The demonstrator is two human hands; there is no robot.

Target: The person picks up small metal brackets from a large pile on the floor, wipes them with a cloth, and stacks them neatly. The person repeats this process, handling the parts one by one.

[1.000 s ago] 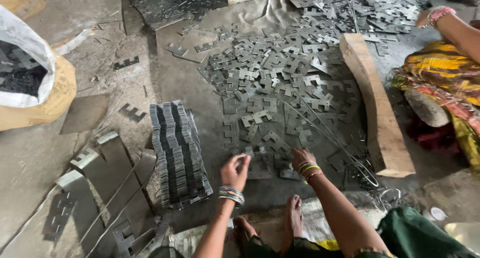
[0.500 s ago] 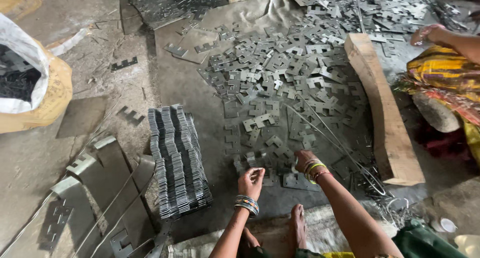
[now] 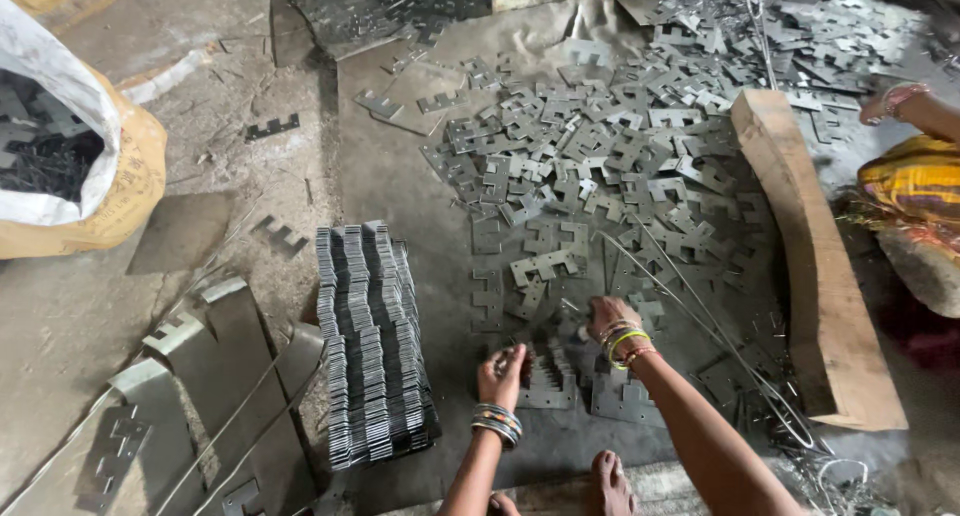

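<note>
My left hand [image 3: 502, 374] and my right hand [image 3: 607, 316] reach down to the floor, both with bangles on the wrists. Between them lies a small bunch of flat grey E-shaped metal plates [image 3: 548, 381], and my left hand's fingers touch its near edge. My right hand rests fingers-down on loose plates beside it; whether it grips one is hidden. Many loose plates of the same kind [image 3: 600, 166] are spread over the floor ahead. A neat stack of such plates [image 3: 370, 341], set on edge in rows, lies left of my left hand.
A long wooden block [image 3: 812, 256] lies at the right. Another person's arm and colourful clothing [image 3: 915, 166] show at the far right. A white-and-yellow sack [image 3: 90, 166] of scrap sits at the left. Thin wires [image 3: 700, 316] cross the floor. My bare foot [image 3: 610, 481] is below.
The view has shifted left and down. My left hand moved right toward the small bunch of plates, and my right hand moved slightly forward onto the loose plates.
</note>
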